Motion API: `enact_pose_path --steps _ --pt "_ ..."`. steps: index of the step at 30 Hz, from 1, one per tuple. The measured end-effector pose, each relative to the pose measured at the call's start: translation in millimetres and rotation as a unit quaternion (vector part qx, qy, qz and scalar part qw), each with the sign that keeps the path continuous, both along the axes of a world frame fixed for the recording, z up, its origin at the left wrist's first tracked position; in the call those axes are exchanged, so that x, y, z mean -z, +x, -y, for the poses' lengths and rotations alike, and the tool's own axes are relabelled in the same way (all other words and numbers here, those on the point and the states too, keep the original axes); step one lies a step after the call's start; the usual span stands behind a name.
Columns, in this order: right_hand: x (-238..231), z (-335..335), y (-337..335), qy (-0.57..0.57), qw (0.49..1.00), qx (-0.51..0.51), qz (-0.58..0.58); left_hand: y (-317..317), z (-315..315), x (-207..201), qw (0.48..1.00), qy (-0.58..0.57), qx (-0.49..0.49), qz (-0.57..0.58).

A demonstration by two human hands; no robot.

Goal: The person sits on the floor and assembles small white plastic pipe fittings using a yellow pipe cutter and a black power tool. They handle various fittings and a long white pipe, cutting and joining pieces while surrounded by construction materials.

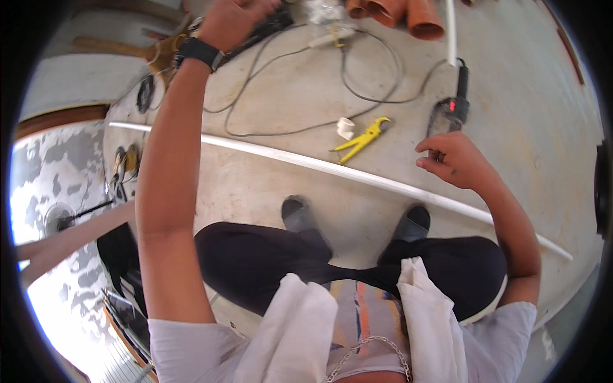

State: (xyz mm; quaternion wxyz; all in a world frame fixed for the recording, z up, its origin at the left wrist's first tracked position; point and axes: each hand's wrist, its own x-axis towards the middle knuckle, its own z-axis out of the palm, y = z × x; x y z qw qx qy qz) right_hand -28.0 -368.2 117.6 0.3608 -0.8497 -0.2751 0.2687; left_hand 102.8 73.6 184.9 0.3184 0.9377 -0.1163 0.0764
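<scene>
My left hand [237, 20] reaches far forward to the top edge, beside a dark object [276, 22]. Its fingers are blurred and partly cut off, so what they hold, if anything, cannot be made out. My right hand [453, 161] hovers at the right, fingers bent and thumb apart, with nothing visible in it. Just beyond it stands a corded black pipe welding iron [457, 105] with a lit red display. A yellow pipe cutter [363, 140] lies on the floor, with a small white pipe fitting [345, 128] beside it. One long white pipe [319, 165] runs across in front of my feet.
A grey cable [281, 133] loops over the floor [543, 140]. Orange pipes [408, 18] and a clear plastic bag [325, 19] lie at the back. Another white pipe [451, 32] points toward the iron. At the left are a fan [60, 220] and a black coil [145, 94].
</scene>
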Motion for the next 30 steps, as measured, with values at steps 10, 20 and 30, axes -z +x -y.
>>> enact_pose_path --steps 10,20,30 --pt "145 -144 43 -0.409 0.863 -0.238 0.175 -243 -103 205 0.913 0.054 -0.145 -0.376" --pt "195 -134 5 -0.37 0.852 -0.176 0.326 -296 -72 275 0.567 -0.483 -0.531 -0.404" --pt "181 -120 -7 -0.304 0.925 -0.175 0.145 -276 -69 311 0.573 -0.446 -0.534 -0.432"
